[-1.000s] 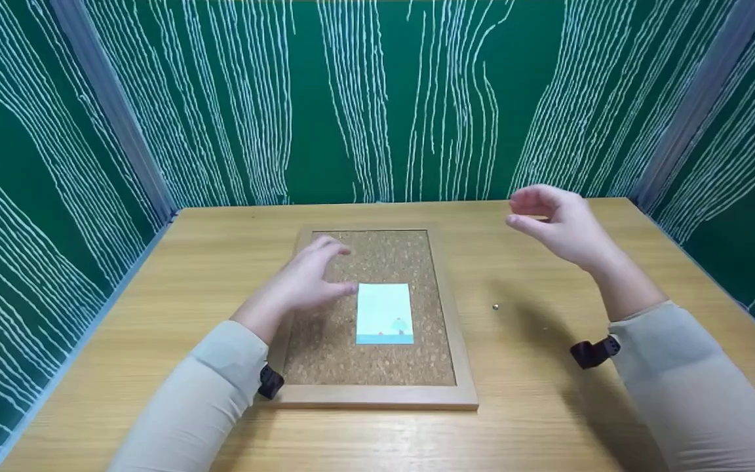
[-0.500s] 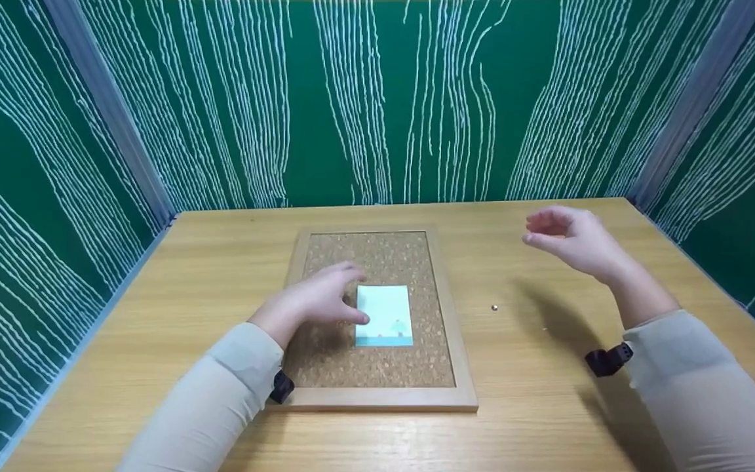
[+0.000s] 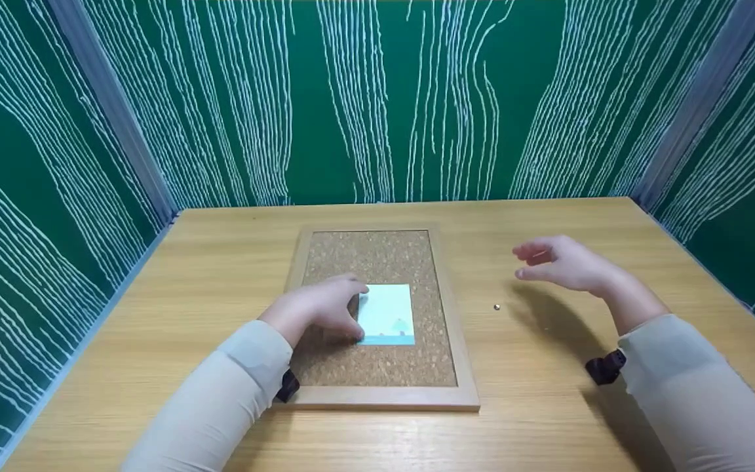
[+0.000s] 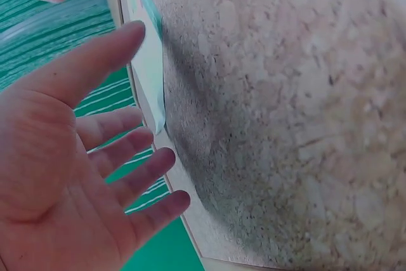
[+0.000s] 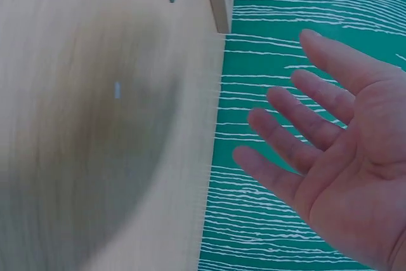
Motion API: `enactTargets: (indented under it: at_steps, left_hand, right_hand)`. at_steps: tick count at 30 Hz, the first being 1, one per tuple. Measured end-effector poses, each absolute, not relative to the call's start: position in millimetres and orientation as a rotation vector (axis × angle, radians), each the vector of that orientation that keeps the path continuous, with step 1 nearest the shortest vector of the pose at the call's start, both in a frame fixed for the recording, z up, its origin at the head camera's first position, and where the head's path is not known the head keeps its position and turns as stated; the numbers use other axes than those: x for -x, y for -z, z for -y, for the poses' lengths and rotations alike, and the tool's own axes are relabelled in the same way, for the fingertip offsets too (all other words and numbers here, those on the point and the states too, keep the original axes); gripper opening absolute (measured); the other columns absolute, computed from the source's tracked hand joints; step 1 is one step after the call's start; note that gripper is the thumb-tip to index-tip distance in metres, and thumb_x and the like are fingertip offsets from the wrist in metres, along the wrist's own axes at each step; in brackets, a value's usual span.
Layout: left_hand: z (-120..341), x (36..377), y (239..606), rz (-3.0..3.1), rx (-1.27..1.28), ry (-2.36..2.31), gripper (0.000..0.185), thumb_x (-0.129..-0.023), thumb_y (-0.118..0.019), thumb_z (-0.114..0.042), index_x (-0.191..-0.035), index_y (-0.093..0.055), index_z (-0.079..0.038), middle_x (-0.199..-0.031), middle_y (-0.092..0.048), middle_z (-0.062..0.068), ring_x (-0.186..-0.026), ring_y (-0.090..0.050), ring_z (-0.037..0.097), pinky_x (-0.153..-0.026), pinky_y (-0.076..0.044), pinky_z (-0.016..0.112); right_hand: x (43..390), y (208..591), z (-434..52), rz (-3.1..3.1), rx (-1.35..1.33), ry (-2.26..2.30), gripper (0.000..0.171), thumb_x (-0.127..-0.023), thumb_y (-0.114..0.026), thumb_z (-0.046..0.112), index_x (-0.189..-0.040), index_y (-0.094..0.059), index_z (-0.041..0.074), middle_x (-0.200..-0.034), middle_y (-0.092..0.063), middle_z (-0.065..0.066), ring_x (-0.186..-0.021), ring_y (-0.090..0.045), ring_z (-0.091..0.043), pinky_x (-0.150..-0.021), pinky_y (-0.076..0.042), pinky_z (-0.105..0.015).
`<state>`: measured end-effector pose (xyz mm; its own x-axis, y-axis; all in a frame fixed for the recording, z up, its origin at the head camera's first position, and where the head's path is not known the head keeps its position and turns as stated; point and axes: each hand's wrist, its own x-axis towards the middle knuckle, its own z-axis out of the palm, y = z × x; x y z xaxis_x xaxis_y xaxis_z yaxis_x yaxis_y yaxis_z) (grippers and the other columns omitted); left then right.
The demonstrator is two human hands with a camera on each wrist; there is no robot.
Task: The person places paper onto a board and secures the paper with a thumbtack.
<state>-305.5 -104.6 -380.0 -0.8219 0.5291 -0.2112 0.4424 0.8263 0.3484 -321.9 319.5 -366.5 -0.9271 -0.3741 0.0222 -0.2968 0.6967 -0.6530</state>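
**Left hand settling on the card, right hand lowering toward the pin**

Since the earlier frames the left hand (image 3: 325, 307) is sliding onto the card's left edge, and the right hand (image 3: 564, 265) is sinking from well above the tabletop (image 3: 220, 262) to just over it.

Nearest the front edge, both sleeved forearms are reaching in. Just beyond them the framed cork board (image 3: 384, 367) is lying flat near the middle of the tabletop, its long sides running front to back. The pale blue card (image 3: 387, 313) is resting on the cork, and the left hand's relaxed, straight fingers are touching its left edge, not curling round it; the left wrist view is showing the fingers spread beside the card (image 4: 147, 61).

Right of the board, apart from its frame, a small pin (image 3: 497, 307) is lying on the bare wood. The right hand is hovering just beyond and right of it, fingers loosely spread, holding nothing.

The step in hand looks like steadying the card; the next move probably calls for a fine pinch on the pin.
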Motion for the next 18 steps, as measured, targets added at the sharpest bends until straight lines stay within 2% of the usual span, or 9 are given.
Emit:
enactTargets:
  at_steps: [5,9,12,18]
  left_hand:
    - [106,307,382,-2.691,-0.754,-0.366,0.081,-0.082,-0.085,-0.031,-0.15,-0.049,-0.006,-0.16,-0.036,0.015,-0.147,-0.032,0.034,-0.117,-0.028,0.048]
    - [107,307,383,-2.692,-0.776,-0.367,0.077,-0.081,-0.086,-0.031,-0.146,-0.053,-0.005,-0.156,-0.041,0.013,-0.144,-0.036,0.034,-0.116,-0.03,0.046]
    - [106,307,383,-2.689,-0.77,-0.375,0.075,-0.08,-0.086,-0.03,-0.143,-0.055,-0.004,-0.155,-0.043,0.013,-0.143,-0.037,0.033,-0.115,-0.031,0.044]
    - [103,307,381,-2.701,-0.726,-0.338,0.073,-0.08,-0.086,-0.032,-0.142,-0.057,-0.007,-0.153,-0.046,0.008,-0.14,-0.04,0.03,-0.113,-0.033,0.045]
  right_hand:
    - [323,374,-314,-2.768,0.624,0.965,0.05,-0.094,-0.075,0.021,-0.133,-0.06,-0.005,-0.126,-0.063,-0.025,-0.117,-0.06,-0.042,-0.099,-0.047,-0.055]
    - [325,381,-311,-2.734,0.624,0.894,0.04,-0.093,-0.074,0.016,-0.126,-0.064,-0.004,-0.113,-0.068,-0.017,-0.099,-0.064,-0.03,-0.083,-0.056,-0.043]
    - [327,386,-308,-2.712,0.627,0.836,0.031,-0.093,-0.073,0.012,-0.12,-0.068,-0.002,-0.103,-0.068,-0.009,-0.089,-0.06,-0.023,-0.074,-0.054,-0.034]
    - [328,395,-296,-2.708,0.705,0.73,0.014,-0.088,-0.076,0.008,-0.102,-0.071,0.005,-0.089,-0.066,-0.002,-0.083,-0.058,-0.02,-0.075,-0.05,-0.036]
